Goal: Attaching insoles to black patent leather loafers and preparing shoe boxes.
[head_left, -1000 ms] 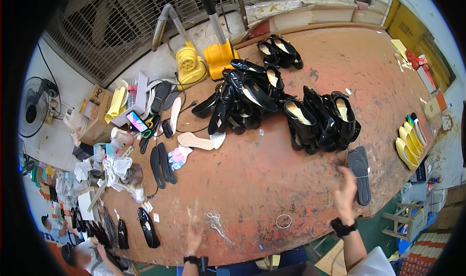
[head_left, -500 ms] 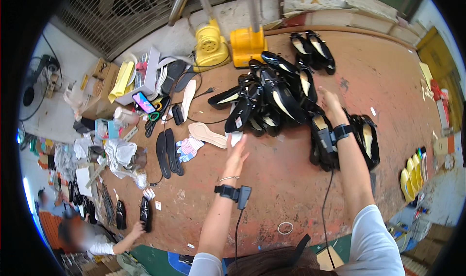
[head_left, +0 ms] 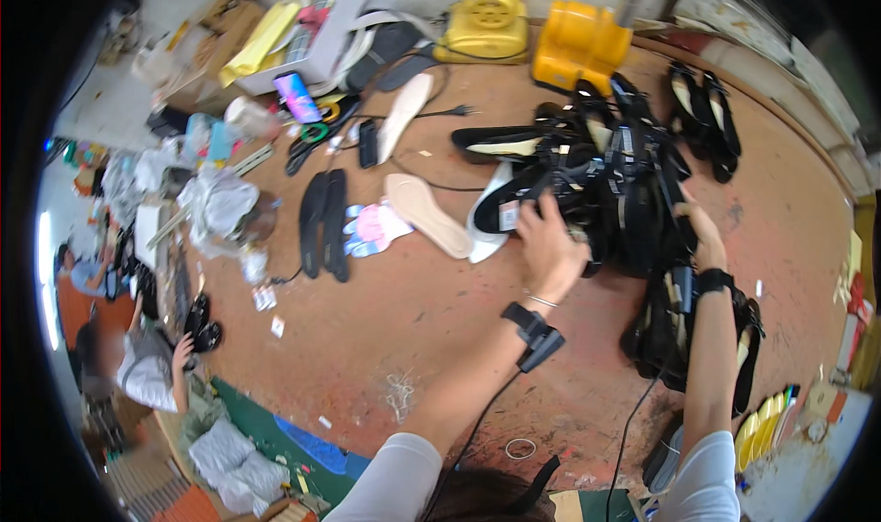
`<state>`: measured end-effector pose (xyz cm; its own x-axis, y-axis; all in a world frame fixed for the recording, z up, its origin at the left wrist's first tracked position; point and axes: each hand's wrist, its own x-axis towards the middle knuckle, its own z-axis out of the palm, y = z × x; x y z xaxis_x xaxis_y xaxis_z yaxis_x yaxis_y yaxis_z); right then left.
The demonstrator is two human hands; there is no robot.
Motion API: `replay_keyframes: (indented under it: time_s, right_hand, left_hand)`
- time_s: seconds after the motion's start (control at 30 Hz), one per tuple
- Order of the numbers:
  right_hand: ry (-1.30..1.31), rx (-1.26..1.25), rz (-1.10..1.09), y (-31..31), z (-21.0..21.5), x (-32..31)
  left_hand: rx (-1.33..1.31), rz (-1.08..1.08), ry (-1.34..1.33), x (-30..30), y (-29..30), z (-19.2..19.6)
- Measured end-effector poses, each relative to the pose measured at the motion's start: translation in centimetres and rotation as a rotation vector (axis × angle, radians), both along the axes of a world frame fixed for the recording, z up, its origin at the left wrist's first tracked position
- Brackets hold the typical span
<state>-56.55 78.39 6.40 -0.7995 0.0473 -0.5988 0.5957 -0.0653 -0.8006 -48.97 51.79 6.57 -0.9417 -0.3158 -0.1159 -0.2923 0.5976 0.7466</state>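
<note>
A heap of shiny black shoes point(head_left: 633, 210) lies on the worn brown table. My left hand point(head_left: 553, 251) is at the heap's near left side, its fingers curled over a black shoe point(head_left: 503, 196) with a pale label inside; some fingertips are hidden among the shoes. At the heap's right edge my right hand point(head_left: 705, 233) has its fingers bent against another black shoe point(head_left: 677, 228). A white insole point(head_left: 486, 237) lies partly under the labelled shoe, and a beige insole point(head_left: 427, 214) is just left of it. More black shoes point(head_left: 656, 329) lie beneath my right forearm.
Black insoles point(head_left: 323, 224), a lit phone point(head_left: 296, 98) and scissors point(head_left: 317, 132) lie to the left. Two yellow machine bases point(head_left: 580, 46) stand at the back. A pair of black shoes point(head_left: 702, 118) sits far right. A co-worker point(head_left: 151, 361) handles dark shoes at lower left.
My left hand has gone from open beside the heap to curled over a shoe. My right hand has come down against the heap's right side. The view has shifted, and the white insole shows more.
</note>
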Motion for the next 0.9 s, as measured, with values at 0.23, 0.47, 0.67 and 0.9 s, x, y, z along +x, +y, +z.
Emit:
replay_keyframes:
  time_s: [0.23,0.47,0.67,0.9]
  right_hand:
    - [-0.249,0.108,0.014,-1.7,2.1,-1.5]
    - [-0.124,-0.232,0.053,-3.8,-0.5,-2.0]
    - [-0.366,-0.234,0.061,-5.5,0.0,-2.2]
    - [-0.286,-0.327,0.038,-10.3,3.8,1.3]
  left_hand:
    - [0.463,0.222,0.175,-0.9,-3.6,-6.3]
    - [0.518,0.137,-0.124,-3.2,-4.8,-2.6]
    - [0.264,-0.124,-0.229,-4.5,-2.9,-1.3]
    - [0.720,-0.054,-0.073,-4.0,-8.4,-3.4]
